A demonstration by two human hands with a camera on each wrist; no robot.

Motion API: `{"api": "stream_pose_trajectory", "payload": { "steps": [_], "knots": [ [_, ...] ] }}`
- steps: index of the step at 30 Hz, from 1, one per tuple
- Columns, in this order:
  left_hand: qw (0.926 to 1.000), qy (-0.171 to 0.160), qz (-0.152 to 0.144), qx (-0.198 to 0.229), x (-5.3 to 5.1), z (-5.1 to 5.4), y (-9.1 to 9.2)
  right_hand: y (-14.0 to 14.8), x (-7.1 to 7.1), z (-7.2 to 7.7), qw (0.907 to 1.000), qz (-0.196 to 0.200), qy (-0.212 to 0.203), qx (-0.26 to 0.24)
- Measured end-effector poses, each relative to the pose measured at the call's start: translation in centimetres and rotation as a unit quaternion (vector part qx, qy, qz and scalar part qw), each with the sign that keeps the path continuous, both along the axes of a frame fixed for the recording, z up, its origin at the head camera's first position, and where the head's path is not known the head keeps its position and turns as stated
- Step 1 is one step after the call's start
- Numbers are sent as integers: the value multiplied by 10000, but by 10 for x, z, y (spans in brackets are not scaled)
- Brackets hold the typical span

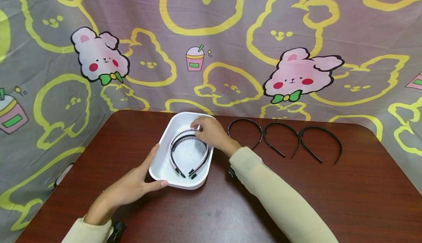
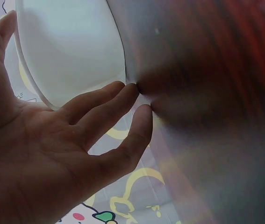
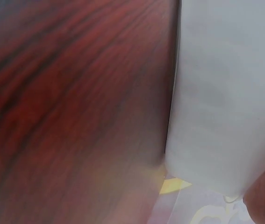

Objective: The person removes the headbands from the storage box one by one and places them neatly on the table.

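Dark-brown tabletop (image 1: 296, 202), white tray (image 1: 160, 166) w/ headbands (image 1: 184, 137) inside. L hand (image 1: 136, 184) spread, touching tray; R hand (image 1: 212, 133) at headbands, can't tell if pinching one.

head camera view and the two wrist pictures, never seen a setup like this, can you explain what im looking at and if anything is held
No machine here, just a person working bare-handed. The big picture comes from a camera on the person's head, looking forward and down. The other two come from wrist cameras, so each shows things close up.

On the brown table stands a white container with a few headbands inside. Three dark headbands lie to its right. The left hand rests against the container's left side. The right hand reaches in by the headbands; whether it pinches one is hard to tell.
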State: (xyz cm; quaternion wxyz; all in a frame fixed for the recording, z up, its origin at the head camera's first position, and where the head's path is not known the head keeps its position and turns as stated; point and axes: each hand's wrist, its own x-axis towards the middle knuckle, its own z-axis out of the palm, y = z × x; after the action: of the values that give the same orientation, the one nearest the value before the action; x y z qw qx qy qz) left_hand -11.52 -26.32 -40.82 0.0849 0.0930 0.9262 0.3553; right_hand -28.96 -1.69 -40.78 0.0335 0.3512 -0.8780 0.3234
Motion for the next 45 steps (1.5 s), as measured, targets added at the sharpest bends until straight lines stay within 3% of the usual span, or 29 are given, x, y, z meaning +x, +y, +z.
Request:
{"api": "stream_pose_trajectory", "payload": {
  "steps": [29, 35, 45],
  "knots": [
    [10000, 25, 15, 49, 2, 0, -1, -1, -3, 5, 9977, -86, -292, -603],
    [9998, 164, -62, -29, 1, 0, 0, -2, 0, 10, 9975, -142, -287, -632],
    [9999, 119, -67, -4, 0, 0, 1, -2, 9, 24, 9970, -213, -458, -585]
  ]
}}
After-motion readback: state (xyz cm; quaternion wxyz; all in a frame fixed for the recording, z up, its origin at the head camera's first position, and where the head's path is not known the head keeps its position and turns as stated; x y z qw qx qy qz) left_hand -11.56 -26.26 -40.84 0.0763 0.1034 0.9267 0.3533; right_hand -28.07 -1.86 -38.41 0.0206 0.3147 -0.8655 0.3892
